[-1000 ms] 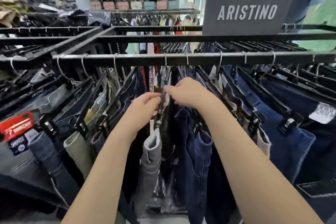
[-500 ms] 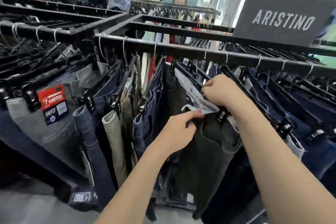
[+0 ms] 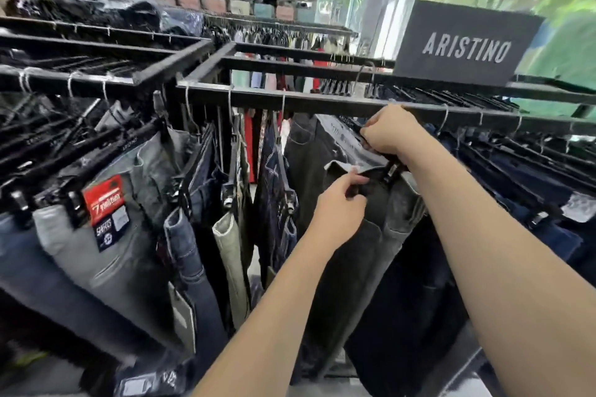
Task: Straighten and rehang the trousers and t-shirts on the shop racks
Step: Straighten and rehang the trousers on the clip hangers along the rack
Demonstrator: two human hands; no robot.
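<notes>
A pair of dark grey jeans (image 3: 364, 255) hangs from a black clip hanger (image 3: 392, 169) under the black rack rail (image 3: 322, 100). My left hand (image 3: 338, 213) pinches the waistband edge of these jeans from the front. My right hand (image 3: 390, 132) is closed around the hanger's bar just below the rail. Other trousers hang on both sides: navy jeans (image 3: 277, 184) and a khaki pair (image 3: 230, 251) to the left, dark blue jeans (image 3: 529, 203) to the right.
A second rack (image 3: 80, 80) on the left carries light grey jeans with a red tag (image 3: 104, 200). A dark sign reading ARISTINO (image 3: 467, 48) stands on the rail at the right. Shelves of folded goods (image 3: 232, 3) fill the back.
The dark grey jeans came forward out of the row and now hang in front. My left hand dropped to the waistband; my right hand shifted right and up along the hanger. My view turned left.
</notes>
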